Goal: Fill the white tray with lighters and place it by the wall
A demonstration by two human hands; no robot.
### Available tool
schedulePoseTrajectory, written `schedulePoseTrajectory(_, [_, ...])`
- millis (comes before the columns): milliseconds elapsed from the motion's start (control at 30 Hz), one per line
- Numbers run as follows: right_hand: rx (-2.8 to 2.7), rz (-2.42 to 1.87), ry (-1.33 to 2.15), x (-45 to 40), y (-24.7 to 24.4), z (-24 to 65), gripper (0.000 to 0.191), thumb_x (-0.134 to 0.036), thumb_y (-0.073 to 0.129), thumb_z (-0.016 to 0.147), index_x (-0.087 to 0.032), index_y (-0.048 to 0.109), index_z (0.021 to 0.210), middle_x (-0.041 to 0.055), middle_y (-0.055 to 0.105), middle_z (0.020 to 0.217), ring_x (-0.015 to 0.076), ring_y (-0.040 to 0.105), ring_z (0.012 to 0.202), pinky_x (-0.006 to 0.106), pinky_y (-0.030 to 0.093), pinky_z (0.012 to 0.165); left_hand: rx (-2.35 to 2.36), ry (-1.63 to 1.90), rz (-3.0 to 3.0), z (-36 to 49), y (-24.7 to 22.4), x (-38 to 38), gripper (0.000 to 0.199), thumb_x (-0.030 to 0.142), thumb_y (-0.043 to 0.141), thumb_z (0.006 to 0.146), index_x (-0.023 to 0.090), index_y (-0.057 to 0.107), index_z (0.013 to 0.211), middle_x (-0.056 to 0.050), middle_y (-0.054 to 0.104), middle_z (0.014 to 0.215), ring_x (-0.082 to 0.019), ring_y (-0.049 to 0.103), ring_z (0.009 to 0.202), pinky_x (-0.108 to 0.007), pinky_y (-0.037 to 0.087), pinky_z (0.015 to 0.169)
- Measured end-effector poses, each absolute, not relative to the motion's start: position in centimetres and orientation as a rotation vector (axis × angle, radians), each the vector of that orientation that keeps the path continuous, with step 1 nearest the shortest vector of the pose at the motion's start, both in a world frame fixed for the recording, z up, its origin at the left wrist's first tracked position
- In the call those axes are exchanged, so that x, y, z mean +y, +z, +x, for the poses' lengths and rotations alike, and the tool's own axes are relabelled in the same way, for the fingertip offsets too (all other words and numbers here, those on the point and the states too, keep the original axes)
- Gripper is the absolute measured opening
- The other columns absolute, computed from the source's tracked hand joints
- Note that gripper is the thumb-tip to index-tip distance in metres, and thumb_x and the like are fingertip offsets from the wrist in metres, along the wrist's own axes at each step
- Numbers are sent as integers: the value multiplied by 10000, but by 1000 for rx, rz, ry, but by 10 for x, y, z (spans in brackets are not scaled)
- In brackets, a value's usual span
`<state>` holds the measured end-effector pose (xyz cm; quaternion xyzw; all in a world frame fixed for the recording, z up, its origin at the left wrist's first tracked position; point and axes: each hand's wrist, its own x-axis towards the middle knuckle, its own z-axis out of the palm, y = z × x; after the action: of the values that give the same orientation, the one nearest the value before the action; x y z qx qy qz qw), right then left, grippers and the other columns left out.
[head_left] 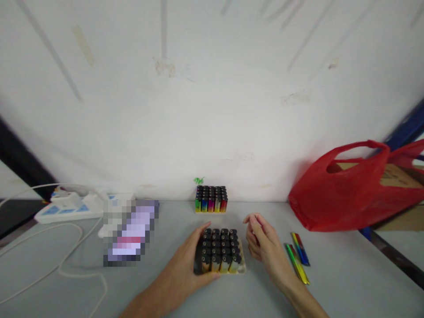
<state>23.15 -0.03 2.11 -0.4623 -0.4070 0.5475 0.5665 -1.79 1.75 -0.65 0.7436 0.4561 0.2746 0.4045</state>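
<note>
My left hand (pixel 192 260) is wrapped around the left side of a shallow tray (pixel 244 269), thumb along its near edge and fingers at the far left corner. Several lighters (pixel 216 260) with black tops and golden-yellow bodies stand upright in rows in that tray. At its left end a dark strip of the tray holds no lighters. My right hand (pixel 263 238) is just right of the tray, apart from it, with the fingers curled in and the thumb pressed against them. Whether anything small is between those fingers is hidden.
Against the wall stands a block of multicoloured lighters (pixel 211 201). Two shiny coloured strips (pixel 298 264) lie right of my right hand. A red bag (pixel 338 198) with a cardboard box is at the right. A blurred phone (pixel 134 232), power strip (pixel 71 214) and white cable (pixel 71 260) are left.
</note>
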Motion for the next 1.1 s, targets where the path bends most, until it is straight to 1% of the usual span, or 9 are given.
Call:
schedulePoseTrajectory(100, [-1039, -1098, 1206, 0, 20, 229, 586, -795, 624, 982, -211, 650, 1020, -82, 397, 647, 107, 282, 508, 249, 240, 456, 1111, 711, 1896, -18, -7, 18, 1029, 310, 930, 797, 293, 390, 1672, -112, 590, 1659, -383, 558, 1525, -546, 397, 1320])
schedulePoseTrajectory(200, [-998, -1052, 1265, 2, 19, 228, 606, -805, 611, 981, -205, 684, 1029, -78, 394, 638, 120, 278, 526, 260, 250, 483, 1088, 721, 1918, -18, -5, 18, 1020, 301, 923, 801, 289, 392, 1672, -119, 614, 1636, -395, 579, 1506, -561, 420, 1303])
schedulePoseTrajectory(267, [-922, -1015, 1355, 4, 19, 228, 610, -814, 621, 964, -211, 654, 875, -77, 366, 607, 125, 263, 537, 263, 249, 500, 1098, 713, 1932, -18, -3, 18, 1030, 292, 923, 795, 278, 387, 1674, -135, 615, 1631, -406, 588, 1493, -578, 426, 1294])
schedulePoseTrajectory(333, [-877, -988, 1446, 4, 20, 228, 653, -817, 634, 939, -229, 526, 675, -74, 329, 565, 124, 247, 539, 267, 249, 514, 1108, 706, 1946, -19, -3, 18, 1041, 288, 928, 784, 275, 386, 1673, -143, 605, 1638, -415, 588, 1489, -588, 429, 1290])
schedulePoseTrajectory(400, [-857, -977, 1511, 2, 19, 227, 698, -818, 643, 907, -253, 389, 585, -84, 266, 535, 115, 189, 526, 271, 204, 498, 1111, 712, 1956, -19, -4, 19, 1046, 281, 934, 770, 280, 395, 1667, -141, 600, 1640, -422, 583, 1490, -594, 424, 1291])
schedulePoseTrajectory(500, [-813, -996, 1542, 1, 14, 223, 676, -791, 632, 879, -272, 331, 566, -103, 197, 522, 108, 109, 506, 283, 108, 469, 1115, 715, 1960, -19, -3, 19, 1036, 265, 930, 771, 282, 403, 1663, -135, 596, 1645, -417, 571, 1502, -591, 409, 1302])
schedulePoseTrajectory(767, [-746, -1068, 1496, 1, -4, 219, 548, -645, 620, 873, -284, 331, 579, -99, 209, 520, 106, 119, 487, 270, 74, 436, 1107, 722, 1966, -18, -4, 17, 1002, 241, 902, 807, 268, 383, 1664, -140, 583, 1653, -393, 568, 1508, -572, 408, 1307])
schedulePoseTrajectory(967, [-765, -995, 1574, 3, 2, 220, 622, -727, 631, 868, -281, 318, 569, -109, 177, 530, 101, 106, 487, 263, 127, 443, 1103, 715, 1962, -18, -5, 17, 1024, 256, 915, 788, 267, 383, 1662, -144, 571, 1665, -410, 558, 1515, -584, 401, 1313])
schedulePoseTrajectory(1100, [-792, -959, 1618, 3, 9, 221, 656, -759, 687, 821, -278, 332, 552, -110, 179, 532, 100, 119, 489, 267, 110, 443, 1107, 710, 1950, -17, -2, 16, 1013, 242, 910, 786, 279, 394, 1656, -128, 572, 1667, -396, 550, 1525, -575, 394, 1321])
